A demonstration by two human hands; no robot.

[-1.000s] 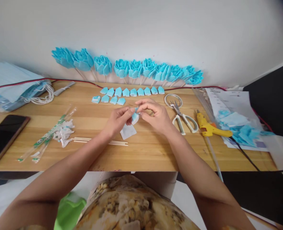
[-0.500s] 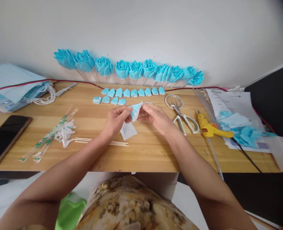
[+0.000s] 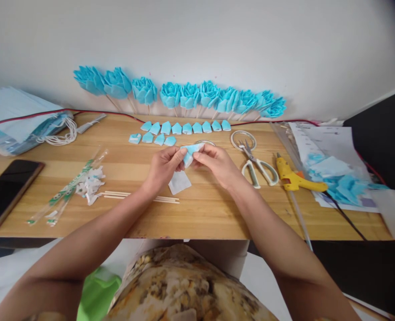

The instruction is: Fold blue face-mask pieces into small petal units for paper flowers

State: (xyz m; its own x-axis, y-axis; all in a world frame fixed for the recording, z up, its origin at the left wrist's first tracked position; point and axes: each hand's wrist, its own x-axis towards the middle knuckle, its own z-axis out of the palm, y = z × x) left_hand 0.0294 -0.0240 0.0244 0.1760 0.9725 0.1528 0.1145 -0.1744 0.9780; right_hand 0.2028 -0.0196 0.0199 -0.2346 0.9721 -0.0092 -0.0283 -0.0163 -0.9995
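Observation:
Over the middle of the wooden desk (image 3: 217,214), my left hand (image 3: 164,167) and my right hand (image 3: 216,164) pinch one small light-blue piece of fabric (image 3: 190,152) between their fingertips. Both hands are closed on it, left from the left side, right from the right. A white square piece (image 3: 179,182) lies on the desk just below the hands. Thin wooden sticks (image 3: 140,197) lie nearer me. Behind the hands, several folded blue petals (image 3: 184,129) sit in two rows.
Several blue fabric flowers (image 3: 180,94) on sticks lean against the wall. Scissors (image 3: 256,162), a tape roll (image 3: 242,139) and a yellow glue gun (image 3: 293,177) lie to the right, then blue scraps (image 3: 338,180) on paper. Left: phone (image 3: 6,189), wrappers (image 3: 72,185), stack of face masks (image 3: 20,120).
The blue piece was turned and spread between the fingertips, from a small tucked fold to a wider strip. Both hands stayed over the same spot.

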